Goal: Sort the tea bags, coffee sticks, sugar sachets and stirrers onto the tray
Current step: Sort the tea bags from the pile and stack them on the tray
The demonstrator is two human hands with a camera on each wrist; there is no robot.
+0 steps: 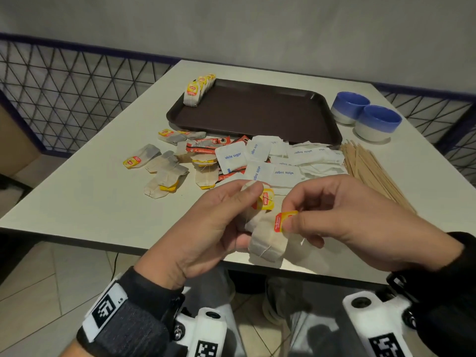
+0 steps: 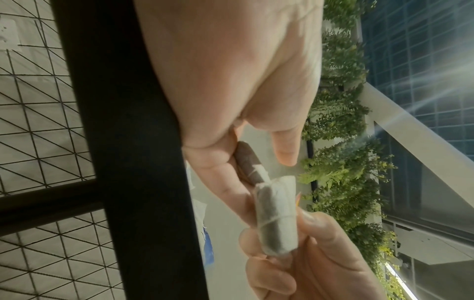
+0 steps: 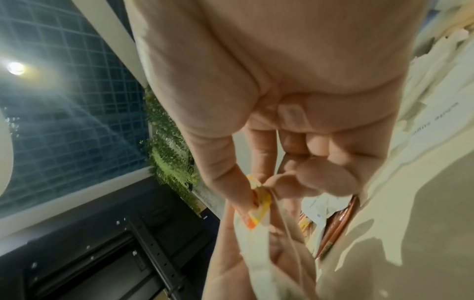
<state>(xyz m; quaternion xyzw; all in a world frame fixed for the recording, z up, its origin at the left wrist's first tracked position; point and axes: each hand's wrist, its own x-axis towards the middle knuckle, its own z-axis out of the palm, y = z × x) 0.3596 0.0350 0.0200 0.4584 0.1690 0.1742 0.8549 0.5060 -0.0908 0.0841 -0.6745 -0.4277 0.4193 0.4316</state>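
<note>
Above the near edge of the desk (image 1: 77, 202), we hold a small bunch of tea bags (image 1: 268, 243) between both hands. Our left hand (image 1: 206, 228) curls around the bunch, thumb pressed over its top, while the fingers (image 1: 291, 224) of our right hand (image 1: 360, 222) pinch one red-and-yellow tag (image 1: 284, 220), its string running down to the bags. The bags hang with their long axis roughly upright, tags uppermost, directly between the two sets of fingers.

Beyond our fingers lies the unsorted heap: loose tea bags (image 1: 164, 173) ahead and to the left, coffee sticks (image 1: 206, 146) and sugar sachets (image 1: 257, 161) straight ahead, and stirrers (image 1: 371, 168) ahead of the right fingers. Farther out sits the brown tray (image 1: 257, 109), with a row of tea bags (image 1: 199, 88) standing at its far left corner. Two blue-and-white bowls (image 1: 365, 114) stand to the tray's right.

We judge the tea bags to be only partly sorted and the other items not yet begun. The row lies ahead and left of the fingers, so the left hand looks nearer for carrying the bunch there. A tangled string may drag a second bag along.
</note>
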